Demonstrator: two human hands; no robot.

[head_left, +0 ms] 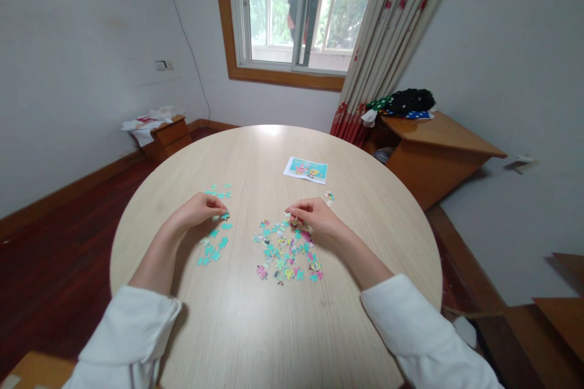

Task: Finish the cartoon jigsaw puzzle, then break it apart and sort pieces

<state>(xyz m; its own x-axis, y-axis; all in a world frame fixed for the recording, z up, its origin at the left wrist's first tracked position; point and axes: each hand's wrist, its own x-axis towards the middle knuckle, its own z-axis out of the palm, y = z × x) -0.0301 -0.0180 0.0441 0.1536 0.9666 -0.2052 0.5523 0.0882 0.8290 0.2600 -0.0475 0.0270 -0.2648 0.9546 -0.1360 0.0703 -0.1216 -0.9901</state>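
Observation:
On the left of the table, my left hand [203,209] pinches a teal jigsaw piece [225,216] at its fingertips. Loose teal jigsaw pieces [214,249] lie above and below that hand. My right hand [312,215] is closed at the upper edge of a mixed pile of jigsaw pieces [283,252] in teal, pink, yellow and white. A small piece appears between its thumb and fingers, partly hidden by them. Beyond the right hand rests a picture sheet [306,170] with cartoon figures on teal. A few pale pieces [329,197] sit just past the right knuckles.
The round wooden table [255,328] fills the middle. A wooden cabinet [438,139] with dark cloth on it stands at the right, and a small drawer unit [171,136] at the left. Behind are a window, a curtain [383,42] and a person [298,2] outside.

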